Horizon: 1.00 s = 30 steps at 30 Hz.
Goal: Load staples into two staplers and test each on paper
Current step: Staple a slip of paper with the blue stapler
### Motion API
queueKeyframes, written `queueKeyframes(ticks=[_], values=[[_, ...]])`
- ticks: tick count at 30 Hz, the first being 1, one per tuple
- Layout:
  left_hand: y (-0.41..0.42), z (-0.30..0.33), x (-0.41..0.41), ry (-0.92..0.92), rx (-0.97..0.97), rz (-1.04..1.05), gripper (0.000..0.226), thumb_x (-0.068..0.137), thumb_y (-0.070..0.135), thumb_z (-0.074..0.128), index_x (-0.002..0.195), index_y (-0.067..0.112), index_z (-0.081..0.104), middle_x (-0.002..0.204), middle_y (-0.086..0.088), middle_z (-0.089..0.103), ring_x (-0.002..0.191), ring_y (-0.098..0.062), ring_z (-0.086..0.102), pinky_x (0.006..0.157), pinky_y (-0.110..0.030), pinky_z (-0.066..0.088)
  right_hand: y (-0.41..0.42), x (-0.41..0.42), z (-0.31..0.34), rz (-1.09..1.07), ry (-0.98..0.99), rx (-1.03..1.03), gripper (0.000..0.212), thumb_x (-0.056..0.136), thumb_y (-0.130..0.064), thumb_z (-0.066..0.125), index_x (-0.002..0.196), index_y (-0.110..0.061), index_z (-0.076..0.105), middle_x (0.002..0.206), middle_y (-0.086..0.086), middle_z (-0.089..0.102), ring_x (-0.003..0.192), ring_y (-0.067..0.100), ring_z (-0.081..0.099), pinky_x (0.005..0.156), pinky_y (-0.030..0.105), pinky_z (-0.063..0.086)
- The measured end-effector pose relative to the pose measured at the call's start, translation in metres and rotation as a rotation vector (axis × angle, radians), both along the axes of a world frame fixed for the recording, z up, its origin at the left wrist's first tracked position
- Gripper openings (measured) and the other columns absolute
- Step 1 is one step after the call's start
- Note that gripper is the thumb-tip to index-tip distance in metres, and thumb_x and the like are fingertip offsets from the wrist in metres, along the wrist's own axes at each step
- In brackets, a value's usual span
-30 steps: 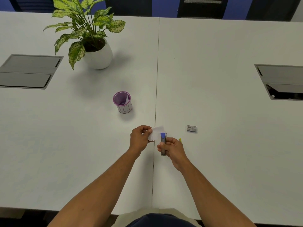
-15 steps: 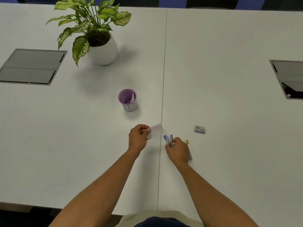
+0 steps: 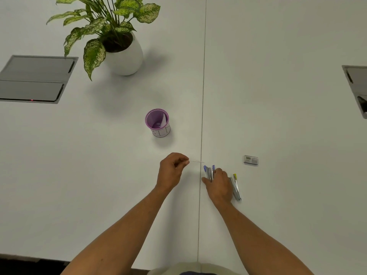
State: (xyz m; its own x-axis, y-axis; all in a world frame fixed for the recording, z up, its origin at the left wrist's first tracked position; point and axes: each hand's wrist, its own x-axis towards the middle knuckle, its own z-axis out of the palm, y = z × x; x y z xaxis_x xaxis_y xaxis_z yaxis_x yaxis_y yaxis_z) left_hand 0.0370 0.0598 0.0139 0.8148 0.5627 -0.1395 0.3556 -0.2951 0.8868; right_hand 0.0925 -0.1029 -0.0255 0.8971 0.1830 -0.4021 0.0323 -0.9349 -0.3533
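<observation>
My left hand [image 3: 172,170] pinches a small white paper slip [image 3: 196,161], held level so that only its thin edge shows. My right hand [image 3: 217,184] lies over a blue-tipped stapler [image 3: 208,171] on the white table [image 3: 278,116]; its fingers curl around the stapler's body. A second stapler [image 3: 236,187], yellow-tipped, lies on the table just right of that hand. A small staple box [image 3: 250,160] with a barcode sits further right.
A purple cup [image 3: 157,122] holding a folded paper stands beyond my left hand. A potted plant [image 3: 119,44] stands at the back left. Grey cable hatches [image 3: 33,79] are set into the table at the left and at the right [image 3: 357,88].
My right hand has lowered the blue stapler from in front of me onto the table beside the yellow one. My left hand has turned the paper slip flat, edge-on.
</observation>
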Motion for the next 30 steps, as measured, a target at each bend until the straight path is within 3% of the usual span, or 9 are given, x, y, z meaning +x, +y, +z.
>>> queueKeyframes(ticks=[2,4,7,10,13,15,20,25,30], values=[[-0.003,-0.002,0.002,-0.010,-0.024,-0.010,0.011,0.084,0.006,0.072,0.090,0.015,0.071,0.091,0.006,0.067,0.085,-0.007,0.065,0.079,-0.013,0.052,0.001,0.000,0.003,-0.080,-0.064,0.060,0.045,0.090,-0.047,0.061,0.112,-0.009,0.055,0.106,0.007,0.059,0.096,0.027,0.061,0.072,0.034,0.047],[-0.005,-0.002,0.003,-0.014,-0.059,-0.005,0.013,0.082,0.005,0.073,0.089,0.016,0.071,0.094,0.005,0.068,0.087,-0.005,0.065,0.079,-0.012,0.052,0.002,0.002,0.006,-0.229,-0.063,0.264,0.038,0.095,-0.046,0.054,0.104,-0.009,0.059,0.091,0.005,0.065,0.082,0.024,0.062,0.062,0.028,0.044],[-0.010,-0.003,0.003,-0.021,-0.074,-0.046,0.014,0.080,0.004,0.075,0.088,0.015,0.072,0.096,0.007,0.068,0.088,0.000,0.065,0.079,-0.011,0.052,0.004,0.010,0.017,-0.466,0.205,0.632,0.042,0.097,-0.050,0.047,0.085,-0.013,0.063,0.068,-0.001,0.063,0.063,0.019,0.059,0.055,0.026,0.045],[-0.015,-0.002,0.002,-0.025,-0.055,-0.105,0.013,0.078,0.004,0.076,0.088,0.012,0.074,0.097,0.007,0.068,0.088,-0.001,0.065,0.082,-0.014,0.054,0.003,0.018,0.027,-0.553,0.465,0.835,0.036,0.097,-0.043,0.053,0.094,-0.010,0.068,0.070,0.005,0.069,0.058,0.021,0.060,0.056,0.037,0.045],[-0.019,-0.001,0.000,-0.025,-0.062,-0.151,0.011,0.078,0.005,0.077,0.087,0.010,0.074,0.098,0.007,0.068,0.089,-0.002,0.066,0.083,-0.017,0.054,-0.002,0.021,0.033,-0.547,0.489,0.884,0.019,0.095,-0.017,0.061,0.104,-0.001,0.067,0.067,0.006,0.070,0.057,0.018,0.062,0.056,0.038,0.046],[-0.021,0.000,-0.003,-0.016,-0.083,-0.135,0.013,0.078,0.010,0.078,0.090,0.012,0.074,0.100,0.006,0.069,0.090,-0.007,0.067,0.083,-0.018,0.055,-0.006,0.022,0.035,-0.526,0.473,0.891,0.013,0.093,-0.010,0.063,0.102,-0.001,0.067,0.069,0.006,0.070,0.053,0.013,0.064,0.052,0.032,0.051],[-0.028,0.005,-0.002,0.027,-0.267,0.055,0.025,0.083,0.015,0.074,0.105,0.020,0.065,0.111,0.004,0.065,0.089,-0.017,0.068,0.079,-0.026,0.057,-0.014,0.019,0.036,-0.443,0.430,0.880,0.004,0.090,-0.011,0.068,0.087,-0.010,0.066,0.073,0.008,0.071,0.060,0.019,0.066,0.057,0.033,0.055],[-0.033,0.007,0.001,0.091,-0.345,0.117,0.037,0.083,0.011,0.073,0.117,0.016,0.058,0.107,-0.002,0.063,0.088,-0.021,0.067,0.069,-0.019,0.058,-0.018,0.019,0.034,-0.436,0.410,0.878,0.004,0.088,-0.012,0.071,0.087,-0.011,0.067,0.073,0.007,0.072,0.059,0.018,0.067,0.057,0.032,0.054],[-0.032,0.006,0.005,0.108,-0.388,0.151,0.048,0.079,0.013,0.077,0.120,0.022,0.056,0.110,0.000,0.065,0.094,-0.019,0.067,0.077,-0.027,0.057,-0.018,0.022,0.032,-0.445,0.381,0.846,0.005,0.088,-0.013,0.070,0.088,-0.011,0.066,0.081,0.012,0.073,0.062,0.020,0.069,0.061,0.033,0.057]])
